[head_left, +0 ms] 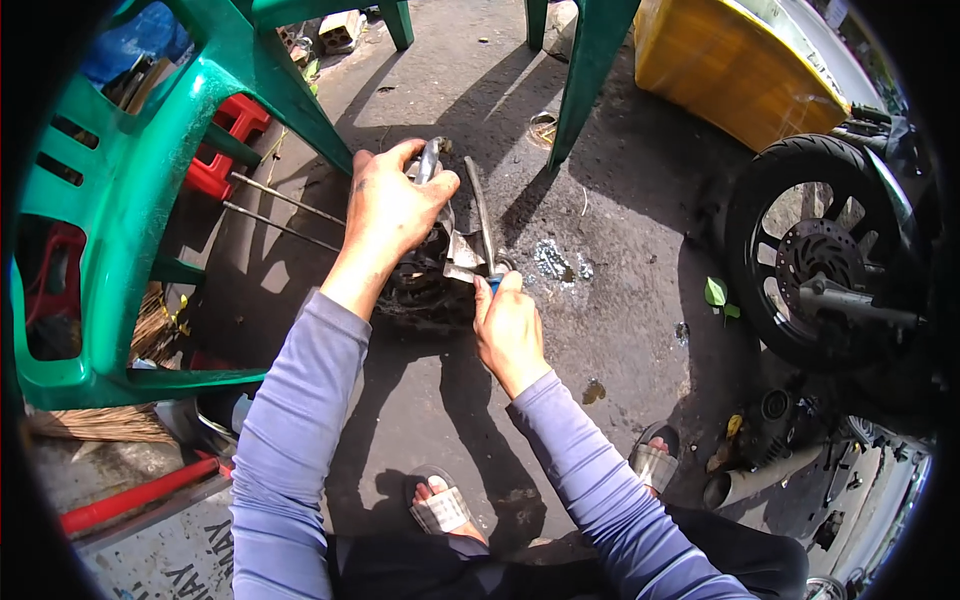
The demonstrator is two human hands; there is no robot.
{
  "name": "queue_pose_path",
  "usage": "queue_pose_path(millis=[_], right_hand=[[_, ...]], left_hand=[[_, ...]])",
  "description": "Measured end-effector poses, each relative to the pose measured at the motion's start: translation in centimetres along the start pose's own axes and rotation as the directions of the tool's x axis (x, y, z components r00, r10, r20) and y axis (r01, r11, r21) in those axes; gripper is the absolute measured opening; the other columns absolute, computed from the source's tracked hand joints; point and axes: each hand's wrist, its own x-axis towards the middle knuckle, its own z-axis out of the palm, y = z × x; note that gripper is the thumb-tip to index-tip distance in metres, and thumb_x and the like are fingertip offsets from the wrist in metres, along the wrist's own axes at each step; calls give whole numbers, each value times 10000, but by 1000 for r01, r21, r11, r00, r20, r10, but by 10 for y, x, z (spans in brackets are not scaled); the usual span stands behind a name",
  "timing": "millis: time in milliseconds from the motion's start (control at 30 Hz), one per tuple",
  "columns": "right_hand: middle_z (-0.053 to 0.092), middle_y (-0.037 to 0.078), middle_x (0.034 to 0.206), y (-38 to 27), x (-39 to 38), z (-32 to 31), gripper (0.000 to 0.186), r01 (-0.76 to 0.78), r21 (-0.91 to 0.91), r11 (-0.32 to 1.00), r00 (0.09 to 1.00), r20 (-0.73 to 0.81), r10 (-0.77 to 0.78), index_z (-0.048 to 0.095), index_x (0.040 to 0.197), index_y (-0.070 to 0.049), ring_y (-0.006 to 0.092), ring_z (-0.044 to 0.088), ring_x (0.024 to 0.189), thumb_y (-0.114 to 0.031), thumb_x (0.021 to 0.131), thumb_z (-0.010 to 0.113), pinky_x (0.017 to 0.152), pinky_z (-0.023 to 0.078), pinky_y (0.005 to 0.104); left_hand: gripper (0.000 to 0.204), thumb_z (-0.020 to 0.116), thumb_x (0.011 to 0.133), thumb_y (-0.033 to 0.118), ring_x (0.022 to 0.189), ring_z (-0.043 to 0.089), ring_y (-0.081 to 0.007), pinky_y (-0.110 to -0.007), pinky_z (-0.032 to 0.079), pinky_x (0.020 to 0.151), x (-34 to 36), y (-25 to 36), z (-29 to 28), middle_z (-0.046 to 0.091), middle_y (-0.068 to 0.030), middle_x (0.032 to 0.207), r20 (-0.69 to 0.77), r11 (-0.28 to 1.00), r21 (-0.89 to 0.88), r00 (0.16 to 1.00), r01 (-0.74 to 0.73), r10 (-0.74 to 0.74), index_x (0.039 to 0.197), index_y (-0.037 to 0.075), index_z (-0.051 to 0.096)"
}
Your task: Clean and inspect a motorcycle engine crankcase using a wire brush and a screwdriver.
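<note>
I count two hands (396, 205), two sandals (440, 510) and two parallel thin rods (280, 227). There are also one wheel (768, 320), one yellow box (725, 75), and two green leaves (715, 291) near this wheel.

The right hand (510, 328) has room rightward over the ground (640, 300) until the wheel (822, 252); a green plastic leg (590, 85) stands ahead.

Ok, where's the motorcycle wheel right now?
In the head view, the motorcycle wheel stands at far right, just below the yellow box; the green leaves lie to its left, the right hand farther left.
</note>
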Motion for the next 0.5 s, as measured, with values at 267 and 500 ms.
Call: queue_pose_path(millis=[267,500], right_hand=[[596,272,686,19,-36,-4,311,-148,195,969,987,90,133,438,937,13,469,628,690,-282,1012,499,569,452,504],[640,260,710,50,-40,-40,364,38,-331,943,977,212,35,439,927,5,466,641,707,-346,981,522,611,504,523]], left_hand=[[541,756,721,339,1029,617,-342,-396,476,949,-1,8,9,569,-217,1060,-19,997,39,998,-63,64,1187,76,677],[557,755,734,334,1080,612,-333,-395,470,961,6,-8,1,591,-235,1095,17,998,11,998,-58,57,1208,57,660]])
